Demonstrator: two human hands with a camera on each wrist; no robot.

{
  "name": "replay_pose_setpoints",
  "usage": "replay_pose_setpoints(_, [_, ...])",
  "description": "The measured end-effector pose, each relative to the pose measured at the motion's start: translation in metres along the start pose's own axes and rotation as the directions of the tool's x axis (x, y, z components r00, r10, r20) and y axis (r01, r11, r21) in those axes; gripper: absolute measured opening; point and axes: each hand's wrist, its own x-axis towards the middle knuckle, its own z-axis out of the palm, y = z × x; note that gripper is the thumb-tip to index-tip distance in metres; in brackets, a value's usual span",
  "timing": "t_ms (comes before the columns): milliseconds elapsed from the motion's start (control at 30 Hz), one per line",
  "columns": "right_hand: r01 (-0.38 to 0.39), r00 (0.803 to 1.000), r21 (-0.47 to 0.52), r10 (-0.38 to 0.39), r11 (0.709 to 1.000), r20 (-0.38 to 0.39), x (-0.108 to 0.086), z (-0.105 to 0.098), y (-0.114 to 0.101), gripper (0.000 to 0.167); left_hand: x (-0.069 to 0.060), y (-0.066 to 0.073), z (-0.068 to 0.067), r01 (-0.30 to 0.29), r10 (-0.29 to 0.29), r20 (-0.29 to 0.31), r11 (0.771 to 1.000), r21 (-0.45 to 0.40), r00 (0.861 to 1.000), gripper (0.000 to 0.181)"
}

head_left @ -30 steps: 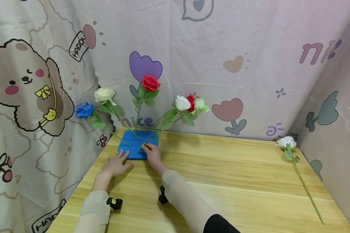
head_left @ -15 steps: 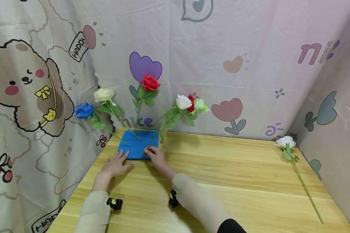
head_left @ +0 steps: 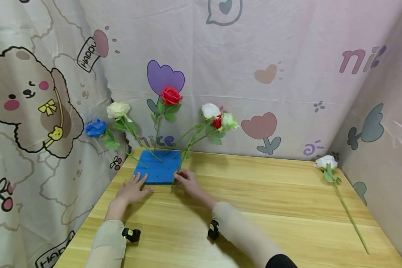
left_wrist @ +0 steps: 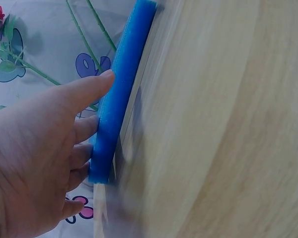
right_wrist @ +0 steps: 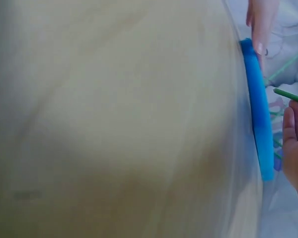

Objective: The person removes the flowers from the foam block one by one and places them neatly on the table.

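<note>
My right hand pinches the green stem of a white rose near its lower end, at the front right corner of a blue foam block. In the right wrist view the cut tip of the stem shows free, apart from the block. My left hand rests with spread fingers on the block's front left part, its thumb lying by the front edge. Small holes dot the block's top. A red rose, a cream rose and a blue rose stand in it.
A light green rose and a red rose lean right, partly overlapped by the held flower. Another white rose lies at the right of the wooden table. Printed curtains hang behind and at both sides.
My right hand has drawn back to the right and toward me with the stem, off the block's top to its corner. The held white rose has risen slightly. My left hand stays put.
</note>
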Motion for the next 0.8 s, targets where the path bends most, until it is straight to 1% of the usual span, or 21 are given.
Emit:
replay_pose_setpoints(233, [0.014, 1.0, -0.063, -0.014, 0.998, 0.002, -0.012, -0.025, -0.009, 0.027, 0.0, -0.001, 0.0, -0.003, 0.003, -0.001, 1.0, -0.018, 1.0, 0.084])
replay_pose_setpoints(400, [0.001, 1.0, -0.105, -0.004, 0.994, -0.026, -0.022, -0.042, -0.013, 0.025, -0.001, -0.002, 0.002, -0.003, 0.003, 0.003, 1.0, -0.017, 1.0, 0.084])
replay_pose_setpoints(567, [-0.01, 0.999, -0.129, 0.006, 0.992, -0.033, -0.031, -0.058, -0.02, 0.024, -0.002, -0.001, 0.001, -0.009, 0.009, -0.002, 1.0, -0.009, 1.0, 0.084])
replay_pose_setpoints(700, [-0.014, 0.998, -0.122, 0.007, 0.992, -0.057, -0.038, -0.069, -0.023, 0.024, -0.001, -0.001, 0.0, -0.017, 0.017, -0.008, 1.0, -0.001, 1.0, 0.084])
replay_pose_setpoints(800, [-0.01, 0.996, -0.097, 0.002, 0.995, -0.085, -0.043, -0.078, -0.02, 0.023, -0.001, 0.0, 0.0, -0.015, 0.015, -0.004, 1.0, -0.001, 1.0, 0.083])
